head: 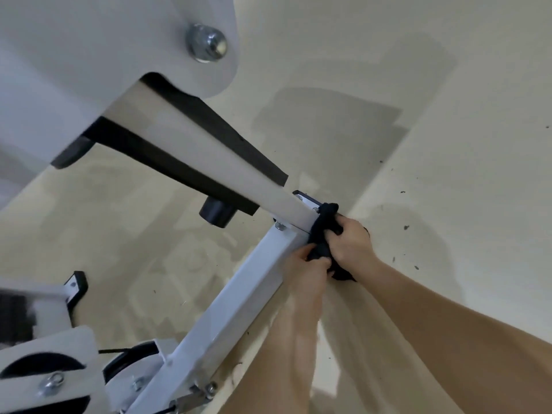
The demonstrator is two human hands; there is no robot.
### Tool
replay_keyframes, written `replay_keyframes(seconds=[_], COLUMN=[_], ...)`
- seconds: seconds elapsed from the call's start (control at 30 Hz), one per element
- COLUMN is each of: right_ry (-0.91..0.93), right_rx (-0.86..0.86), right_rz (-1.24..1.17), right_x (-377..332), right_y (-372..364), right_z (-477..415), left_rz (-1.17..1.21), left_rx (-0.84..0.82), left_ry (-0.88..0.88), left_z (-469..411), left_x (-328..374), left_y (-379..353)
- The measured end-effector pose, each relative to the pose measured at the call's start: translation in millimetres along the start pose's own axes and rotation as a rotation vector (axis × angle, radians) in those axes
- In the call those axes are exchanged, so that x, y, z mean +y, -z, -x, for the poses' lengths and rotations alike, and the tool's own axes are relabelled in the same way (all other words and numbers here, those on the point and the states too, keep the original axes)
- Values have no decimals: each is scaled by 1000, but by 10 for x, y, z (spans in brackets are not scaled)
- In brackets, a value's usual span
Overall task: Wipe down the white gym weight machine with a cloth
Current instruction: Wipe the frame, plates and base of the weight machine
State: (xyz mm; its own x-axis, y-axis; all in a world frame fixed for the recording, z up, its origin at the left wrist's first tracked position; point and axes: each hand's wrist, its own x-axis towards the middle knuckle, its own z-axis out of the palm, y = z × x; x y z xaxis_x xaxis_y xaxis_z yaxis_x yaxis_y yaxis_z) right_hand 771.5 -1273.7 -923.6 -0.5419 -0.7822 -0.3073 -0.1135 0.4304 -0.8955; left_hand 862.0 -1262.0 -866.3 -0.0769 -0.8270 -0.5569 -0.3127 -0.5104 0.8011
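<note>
The right hand [352, 243] grips a bunched black cloth [324, 231], fingers curled round it, and holds it against the far end of a white square tube [254, 288] of the machine [59, 85]. The left hand [304, 271] is just beside it, lower on the tube, its fingers pinching the near part of the same cloth. Both bare forearms come in from the bottom right.

The cloth sits at the joint where the tube meets a second, sloping bar [209, 150], pale with black strips along both sides. Small bolts and a black plate [309, 200] show at this joint, partly hidden by the cloth. A short, round black stopper [216, 213] hangs under the sloping bar.

The tube runs down to the lower left, where black pulleys [35, 364] sit between white plates, blurred. At the top left, a large white panel [134, 31] carries a shiny domed nut [206, 41]. Beneath everything is a beige floor [448, 144], with soft shadows and dark specks on its right side.
</note>
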Motion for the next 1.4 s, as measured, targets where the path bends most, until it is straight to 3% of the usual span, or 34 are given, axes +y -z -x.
replay_keyframes(seconds=[0.1,0.17,0.27,0.37,0.5,0.6,0.7,0.8,1.0,1.13,1.27,1.4], right_ry=[-150,-104,67,161,362,637,742,719,563,349,301,497], right_rx=[-18,16,25,-106,-111,-65,-66,-41,-27,-196,-307,-147], right_rz=[-385,-441,-397,-370,61,14,1,26,-14,-345,-548,-395], right_x=[-121,-297,-641,-979,-1464,-1939,-2191,-2149,-2149,-2341,-2577,-2600], right_y=[-71,-138,-92,46,308,488,539,534,535,609,690,879], right_z=[278,406,557,693,851,1013,1100,1087,1125,1353,1604,1853], left_rz=[35,-50,-107,-130,-399,-576,-741,-1040,-1542,-1784,-1781,-1784], left_rx=[109,178,176,230,187,379,568,660,682,698,757,789], left_ry=[-107,-256,-441,-567,-813,-1159,-1338,-1346,-1301,-1453,-1611,-1660], left_z=[196,373,656,899,1202,1315,1378,1345,1400,1692,2072,2350], left_x=[176,324,526,740,982,1162,1294,1332,1438,1681,1953,2081], left_y=[149,250,344,442,611,810,973,986,1055,1160,1272,1485])
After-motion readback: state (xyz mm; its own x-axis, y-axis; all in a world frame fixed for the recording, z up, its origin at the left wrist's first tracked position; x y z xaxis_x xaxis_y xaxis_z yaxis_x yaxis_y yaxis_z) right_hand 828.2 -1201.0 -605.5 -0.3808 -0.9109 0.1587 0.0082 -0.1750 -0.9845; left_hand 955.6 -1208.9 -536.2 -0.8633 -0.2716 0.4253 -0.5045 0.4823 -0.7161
